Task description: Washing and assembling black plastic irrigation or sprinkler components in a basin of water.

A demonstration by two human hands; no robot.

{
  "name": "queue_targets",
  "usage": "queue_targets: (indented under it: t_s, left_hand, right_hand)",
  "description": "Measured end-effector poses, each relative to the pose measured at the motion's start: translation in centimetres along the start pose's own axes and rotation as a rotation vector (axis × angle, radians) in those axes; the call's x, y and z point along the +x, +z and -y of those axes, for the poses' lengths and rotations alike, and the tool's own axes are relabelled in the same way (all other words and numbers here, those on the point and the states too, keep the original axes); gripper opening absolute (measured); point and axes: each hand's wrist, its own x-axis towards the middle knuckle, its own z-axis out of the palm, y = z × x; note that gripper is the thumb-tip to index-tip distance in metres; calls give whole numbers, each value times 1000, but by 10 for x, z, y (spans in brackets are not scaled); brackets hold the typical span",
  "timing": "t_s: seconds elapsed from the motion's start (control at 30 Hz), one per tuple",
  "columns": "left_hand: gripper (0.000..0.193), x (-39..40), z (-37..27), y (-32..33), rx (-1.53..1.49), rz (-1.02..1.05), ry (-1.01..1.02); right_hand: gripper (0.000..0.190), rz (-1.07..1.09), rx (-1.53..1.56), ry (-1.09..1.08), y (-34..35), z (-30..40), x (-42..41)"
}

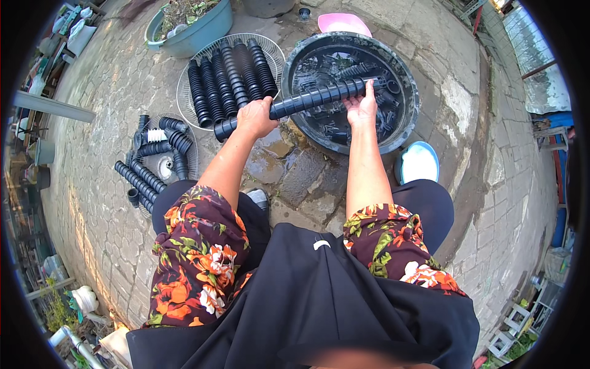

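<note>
A long black ribbed plastic tube [318, 96] lies slantwise across the picture, over the near left rim of a round black tub [410, 110]. My left hand [256, 117] is closed around it near its lower left end. Under its upper right end, my right hand [362, 105] supports it with the palm up and the thumb against it. Dark water and many small black plastic parts [352, 70] fill the tub. Left of the tub, a round wire rack [183, 87] bears several black ribbed tubes [235, 76] side by side.
More black ribbed pieces [154, 148] lie on a second wire rack [196, 157] at the left. A blue container with white contents [419, 163] stands by my right knee. Beyond the tub are a pink basin [343, 23] and a blue-green planter [198, 34]. The stone paving [295, 180] is wet.
</note>
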Motion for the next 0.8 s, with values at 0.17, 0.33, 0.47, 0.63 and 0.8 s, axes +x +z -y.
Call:
queue_targets:
  t_s: [0.17,0.33,0.47,0.63,0.8]
  left_hand:
    - [56,1,-5,0,4,85,-32]
    - [71,3,-1,-3,-20,195,-44]
    - [89,3,-25,-19,30,295,-99]
    - [93,12,-73,-25,277,-256,189]
    - [72,30,-98,-3,371,-283,251]
  right_hand:
    - [54,-59,-99,-68,0,2,-1]
    - [45,192,-62,-132,13,-1,-16]
    - [36,98,104,-58,7,-4,-1]
    - [40,38,153,14,2,-17,8]
    - [44,65,68,-22,35,-27,-32]
